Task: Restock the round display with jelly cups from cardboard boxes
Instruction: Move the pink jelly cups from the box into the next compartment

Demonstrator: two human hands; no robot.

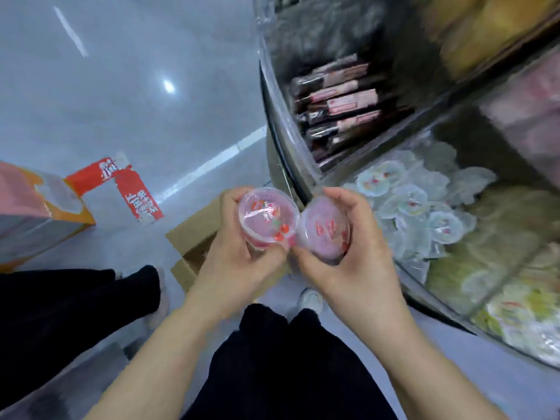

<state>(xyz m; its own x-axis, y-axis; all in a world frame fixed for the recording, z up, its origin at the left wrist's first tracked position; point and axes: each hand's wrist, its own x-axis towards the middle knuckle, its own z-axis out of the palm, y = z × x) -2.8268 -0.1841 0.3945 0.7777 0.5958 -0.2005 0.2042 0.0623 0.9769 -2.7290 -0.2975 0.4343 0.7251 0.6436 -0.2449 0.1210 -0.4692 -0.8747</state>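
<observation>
Head view: the left hand (pixel 233 262) grips a pink, clear-lidded plastic jelly cup (pixel 268 218), and the right hand (pixel 351 262) grips a second pink cup (pixel 324 228). The rims touch, just beside the round display's clear curved edge (pixel 291 165), above an open brown cardboard box (pixel 194 234). Grey floor (pixel 121 86) lies open leftward.

Person's forearms bare, no sleeves visible to the frame edge. Left hand (pixel 235 262) and right hand (pixel 348 268) ungloved. Black trousers (pixel 272 359) worn. One light-coloured shoe (pixel 309 300) visible.
</observation>
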